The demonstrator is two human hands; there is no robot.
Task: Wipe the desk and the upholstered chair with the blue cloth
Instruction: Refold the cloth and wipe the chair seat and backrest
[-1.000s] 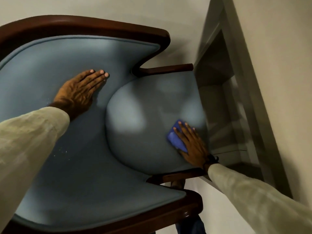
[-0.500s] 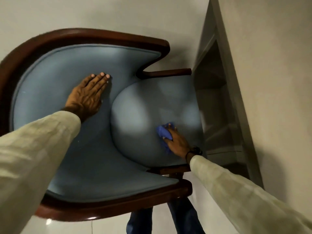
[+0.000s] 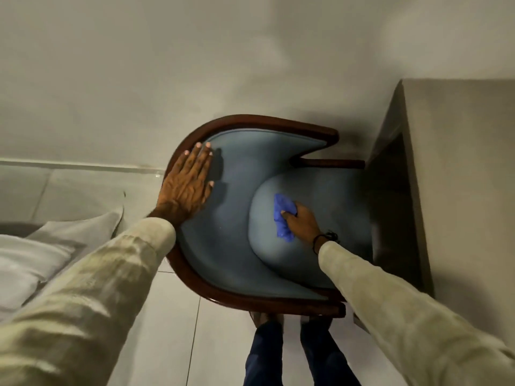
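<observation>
I'm looking straight down on the upholstered chair, its dark wooden frame curving round the pale blue padding. My left hand lies flat and open on the inside of the backrest, fingers spread, palm pressed to the fabric right by the wooden rim, holding nothing. My right hand is down on the rounded seat cushion, fingers curled tight around the blue cloth, which is bunched up and pressed against the upholstery near the middle of the seat, a little toward my side. A dark band sits on that wrist above the pale sleeve. The desk stands at the right, the front of the seat tucked in under its edge. My legs show below the chair on the pale tiled floor, and white bedding sits at the left edge.
</observation>
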